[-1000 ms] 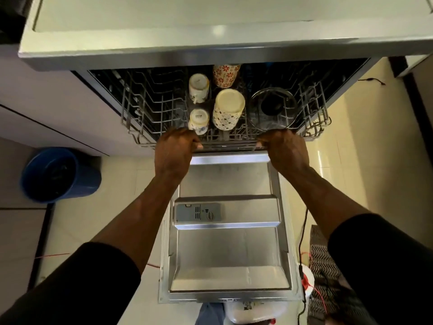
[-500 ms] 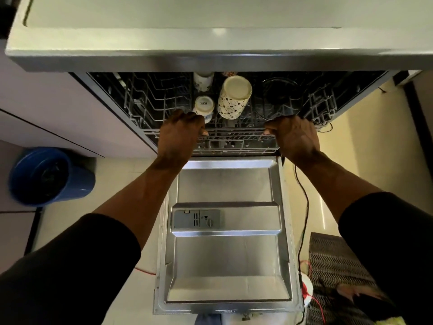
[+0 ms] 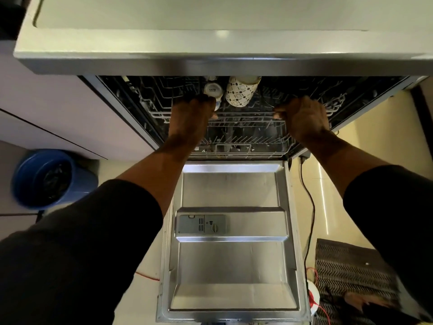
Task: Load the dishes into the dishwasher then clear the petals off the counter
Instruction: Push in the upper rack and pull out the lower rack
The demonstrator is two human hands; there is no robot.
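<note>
Head view: a counter (image 3: 210,43) spans the top; below it the dishwasher door (image 3: 229,266) lies open at centre, a bin (image 3: 46,179) at left, a mat (image 3: 346,268) lower right. The left hand (image 3: 189,118) and right hand (image 3: 304,118) each curl round the rack (image 3: 246,112) front rail; a patterned cup (image 3: 239,92) and a small cup (image 3: 212,90) sit in it, upper centre

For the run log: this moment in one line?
phase: loading | left hand: grips upper rack | right hand: grips upper rack | cups: in rack | door: open
</note>
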